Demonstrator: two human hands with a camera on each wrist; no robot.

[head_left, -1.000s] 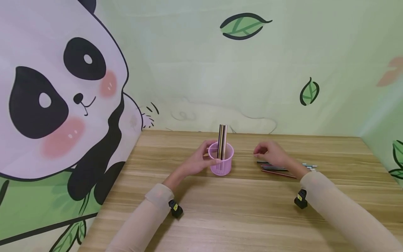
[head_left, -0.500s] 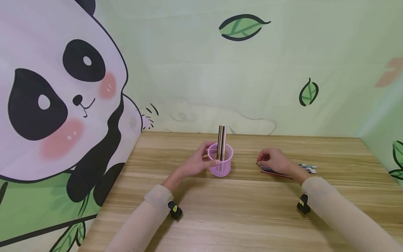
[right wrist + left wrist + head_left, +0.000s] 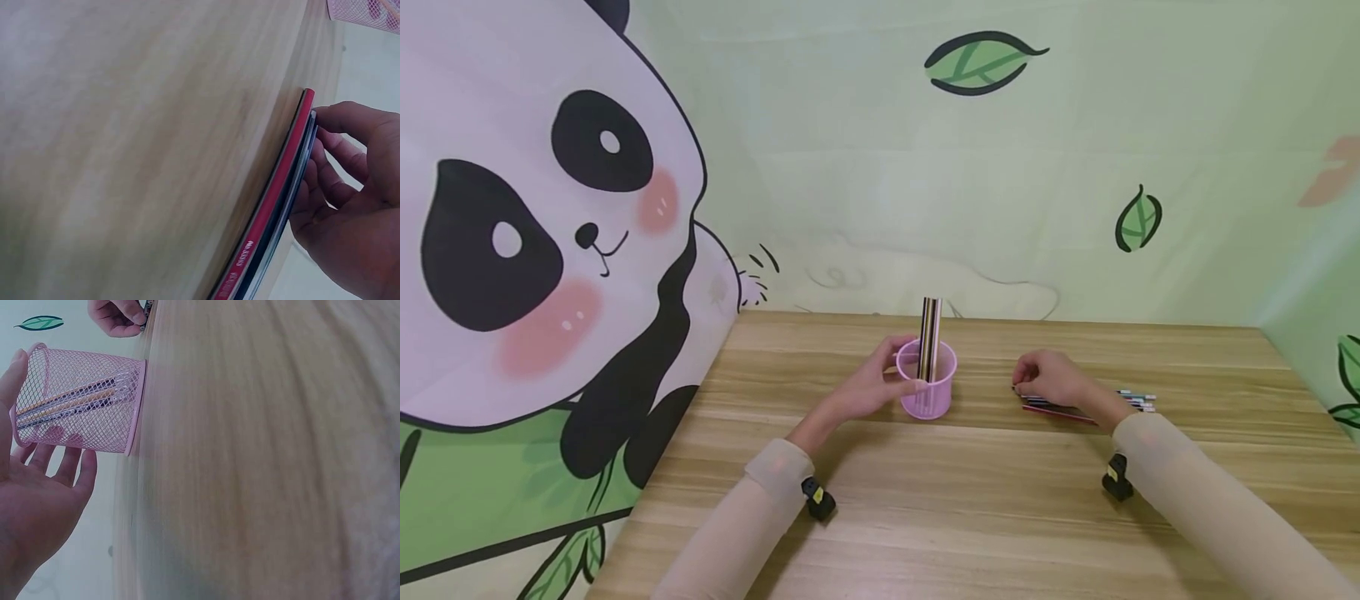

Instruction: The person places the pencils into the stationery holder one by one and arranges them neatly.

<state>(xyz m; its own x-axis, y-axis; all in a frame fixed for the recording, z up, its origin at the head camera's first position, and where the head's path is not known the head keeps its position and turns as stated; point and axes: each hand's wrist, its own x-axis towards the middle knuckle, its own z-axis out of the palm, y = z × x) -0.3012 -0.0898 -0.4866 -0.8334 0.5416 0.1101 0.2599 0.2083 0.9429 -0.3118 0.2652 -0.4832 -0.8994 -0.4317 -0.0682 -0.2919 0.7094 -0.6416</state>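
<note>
My left hand point(image 3: 872, 387) holds a pink mesh pencil cup point(image 3: 942, 402), thumb on one side and fingers around the other. The cup stands upright on the table, and several pencils point(image 3: 929, 329) lean inside it, their ends rising above the rim. To the right, my right hand point(image 3: 1056, 382) is low over a row of loose pencils point(image 3: 1142, 407), with its thumb and fingertips pinching the end of a dark pencil. A red pencil point(image 3: 269, 200) with printed lettering lies nearest the camera in the right wrist view. The hand hides much of the row.
The wooden table point(image 3: 970, 517) runs up to a pale green backdrop point(image 3: 850, 167) with painted leaves. A large panda picture point(image 3: 647, 250) covers the left side. Both wrists carry small black cameras.
My right hand has come down from just above the row onto the pencils' left ends and now pinches one. The left hand and the cup have stayed in place.
</note>
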